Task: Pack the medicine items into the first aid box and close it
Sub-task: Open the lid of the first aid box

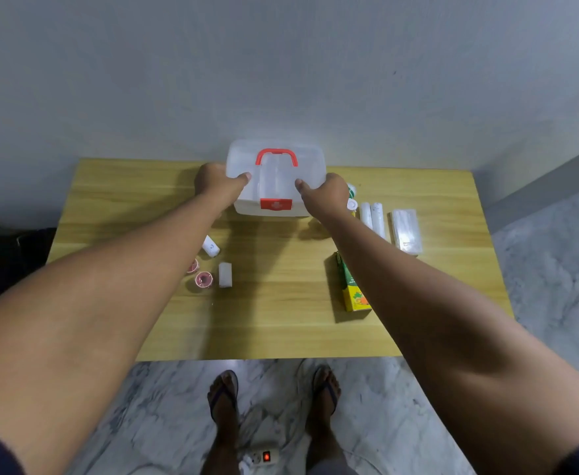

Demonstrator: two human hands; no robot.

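A translucent white first aid box (276, 186) with a red handle and a red latch stands at the far middle of the wooden table (274, 320), lid down. My left hand (218, 185) grips its left side and my right hand (325, 195) grips its right side, thumbs on the lid. Left of centre lie a small white tube (211, 246), two pink tape rolls (203, 279) and a white gauze roll (225, 275). To the right lie a green-yellow carton (351, 289), two white bandage rolls (372, 219), a clear flat packet (406, 229) and a small bottle (351, 197), partly hidden by my right hand.
The table stands against a grey wall. Below its near edge are my feet in sandals on a marble floor, with a power strip (260, 457) between them. A dark object sits left of the table.
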